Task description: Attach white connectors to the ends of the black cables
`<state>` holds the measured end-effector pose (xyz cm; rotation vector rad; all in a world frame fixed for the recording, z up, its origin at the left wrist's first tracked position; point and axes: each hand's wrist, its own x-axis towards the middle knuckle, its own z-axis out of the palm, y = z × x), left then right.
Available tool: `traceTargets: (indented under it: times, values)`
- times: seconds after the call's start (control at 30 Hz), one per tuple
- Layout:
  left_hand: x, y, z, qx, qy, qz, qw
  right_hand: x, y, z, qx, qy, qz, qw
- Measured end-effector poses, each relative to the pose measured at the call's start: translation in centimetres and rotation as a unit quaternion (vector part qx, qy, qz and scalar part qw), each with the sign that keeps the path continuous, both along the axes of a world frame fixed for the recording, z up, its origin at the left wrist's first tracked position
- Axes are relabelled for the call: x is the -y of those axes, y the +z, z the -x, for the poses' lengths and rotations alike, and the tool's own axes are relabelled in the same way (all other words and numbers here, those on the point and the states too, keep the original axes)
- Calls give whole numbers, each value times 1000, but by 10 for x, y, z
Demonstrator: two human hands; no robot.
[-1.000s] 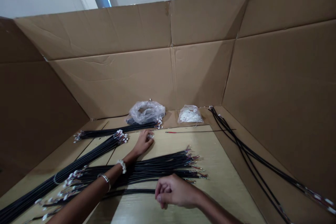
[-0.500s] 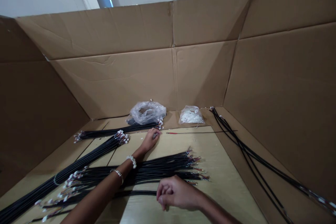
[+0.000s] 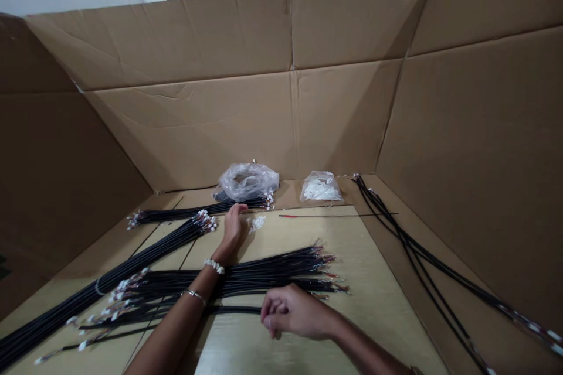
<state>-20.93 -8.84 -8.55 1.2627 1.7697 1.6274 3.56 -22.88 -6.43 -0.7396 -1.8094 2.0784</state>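
Note:
My left hand (image 3: 233, 224) reaches to the back of the board, with its fingers stretched forward and apparently nothing in them. Just right of it lies a small pile of white connector pieces (image 3: 256, 223). Beyond its fingertips is a bundle of black cables (image 3: 185, 211). My right hand (image 3: 292, 312) is closed at the front, around the end of a black cable (image 3: 237, 309); the tip is hidden in the fingers. Under my left forearm spreads a group of black cables (image 3: 268, 272), with white connectors at the left and bare coloured wires at the right.
A clear plastic bag (image 3: 248, 180) and a smaller bag of white pieces (image 3: 321, 187) stand by the cardboard back wall (image 3: 197, 129). A tied cable bundle (image 3: 145, 266) lies left; long cables (image 3: 422, 258) run along the right. A thin red-ended rod (image 3: 288, 216) lies behind.
My left hand has moved left, uncovering the white connector pieces. My right hand stays nearly in place at the black cable. The view has tilted slightly.

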Motion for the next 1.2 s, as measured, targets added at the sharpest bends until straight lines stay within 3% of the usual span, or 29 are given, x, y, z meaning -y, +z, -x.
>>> traceTargets:
  times: [0.13, 0.3, 0.43, 0.7, 0.97, 1.2]
  values:
    - [-2, -2, -2, 12, -3, 10, 1000, -1, 2, 0, 9, 1, 0, 1000]
    - [0, 1, -16, -19, -73, 19, 997, -2, -3, 2, 7, 3, 7, 1000]
    - [9, 7, -22, -94, -114, 20, 989, -2, -9, 1, -6, 5, 4, 1000]
    - [16, 10, -21, -241, -220, 29, 945, -3, -15, 1, -7, 1, 28, 1000]
    - [15, 12, -23, -245, -200, 36, 948, -4, -9, 0, 1, 1, 32, 999]
    - [18, 13, -16, -145, -97, 28, 984, -3, 2, -1, 7, 0, 43, 999]
